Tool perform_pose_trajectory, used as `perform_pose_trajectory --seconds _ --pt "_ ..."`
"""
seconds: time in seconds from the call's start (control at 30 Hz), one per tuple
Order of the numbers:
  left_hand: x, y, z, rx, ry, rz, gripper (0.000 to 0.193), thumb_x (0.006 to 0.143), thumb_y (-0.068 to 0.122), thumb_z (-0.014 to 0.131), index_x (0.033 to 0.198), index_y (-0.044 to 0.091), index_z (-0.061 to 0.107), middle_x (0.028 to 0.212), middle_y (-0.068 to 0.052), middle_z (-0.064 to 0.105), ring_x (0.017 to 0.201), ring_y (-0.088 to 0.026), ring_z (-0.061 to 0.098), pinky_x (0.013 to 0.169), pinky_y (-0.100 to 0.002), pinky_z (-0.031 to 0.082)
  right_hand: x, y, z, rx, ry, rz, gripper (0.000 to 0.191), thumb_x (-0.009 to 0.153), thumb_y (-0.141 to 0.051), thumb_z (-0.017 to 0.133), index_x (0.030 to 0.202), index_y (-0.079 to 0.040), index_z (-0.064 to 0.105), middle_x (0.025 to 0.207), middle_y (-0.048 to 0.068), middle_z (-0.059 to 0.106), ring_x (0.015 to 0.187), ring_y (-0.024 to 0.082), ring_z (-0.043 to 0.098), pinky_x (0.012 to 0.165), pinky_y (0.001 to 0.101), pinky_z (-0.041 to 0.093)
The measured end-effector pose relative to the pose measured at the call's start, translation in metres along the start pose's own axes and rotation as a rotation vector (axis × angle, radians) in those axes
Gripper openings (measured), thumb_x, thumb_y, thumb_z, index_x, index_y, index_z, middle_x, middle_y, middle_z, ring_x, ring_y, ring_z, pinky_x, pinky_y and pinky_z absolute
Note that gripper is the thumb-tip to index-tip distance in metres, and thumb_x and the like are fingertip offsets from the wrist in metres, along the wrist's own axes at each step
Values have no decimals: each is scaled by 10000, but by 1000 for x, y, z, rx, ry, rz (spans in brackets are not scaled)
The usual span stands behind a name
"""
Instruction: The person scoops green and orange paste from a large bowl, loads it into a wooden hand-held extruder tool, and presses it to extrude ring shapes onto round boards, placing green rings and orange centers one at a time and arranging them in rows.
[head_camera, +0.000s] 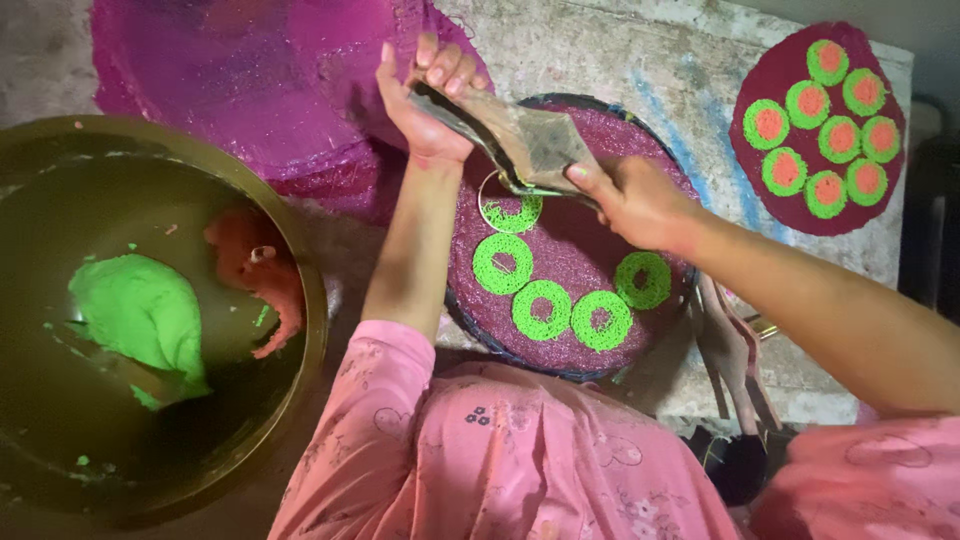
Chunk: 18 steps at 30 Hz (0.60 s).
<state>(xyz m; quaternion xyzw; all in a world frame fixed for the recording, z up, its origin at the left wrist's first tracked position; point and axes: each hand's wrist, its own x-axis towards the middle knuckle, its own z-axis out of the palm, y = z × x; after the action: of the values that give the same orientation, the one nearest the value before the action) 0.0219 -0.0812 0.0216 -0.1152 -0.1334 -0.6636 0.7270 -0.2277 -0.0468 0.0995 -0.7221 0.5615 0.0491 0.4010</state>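
The only package was a soft greyish-brown bag (530, 140), roughly diamond-shaped and tapering to a point, held between the left hand (430, 100) and the right hand (635, 200) above the round maroon tray (600, 130). No labels, signs or screens were to be seen.

Left hand (425, 100) raised, fingers curled in a grip; right hand (630, 200) pinching, forearm angled.
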Motion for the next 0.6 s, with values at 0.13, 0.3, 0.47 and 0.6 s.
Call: perform_pose_trajectory --seconds 0.13,0.3,0.47,0.6 --pt "-9 18 3 92 55 37 430 1025 558 415 860 170 502 728 53 470 690 -130 483 782 -356 466 3 -8 17 66 -39 -33 717 975 -644 375 970 -5 702 650 87 656 570 185 657 574 380 543" --pt "-29 0 3 49 194 58 446 1016 559 397 852 169 538 721 41 534 699 -139 528 754 -363 474 -1 10 17 58 -137 81 766 991 -659 331 904 6 700 645 95 663 563 174 660 572 366 553" --pt "-39 -18 -3 217 697 -193 564 947 471 345 1022 5 652 985 -130 698 958 -249 662 937 -394 506 -25 65 -20 138 -63 83 782 1006 -662 331 802 6 683 661 84 653 590 177 633 596 369 546" --pt "-64 -23 -11 1506 245 -103 408 1027 347 693 1164 -8 544 1078 -118 527 1030 -258 486 979 -449 389 -64 116 -31 227 122 7 882 1066 -664 167 800 4 677 659 100 645 610 205 616 606 386 491"
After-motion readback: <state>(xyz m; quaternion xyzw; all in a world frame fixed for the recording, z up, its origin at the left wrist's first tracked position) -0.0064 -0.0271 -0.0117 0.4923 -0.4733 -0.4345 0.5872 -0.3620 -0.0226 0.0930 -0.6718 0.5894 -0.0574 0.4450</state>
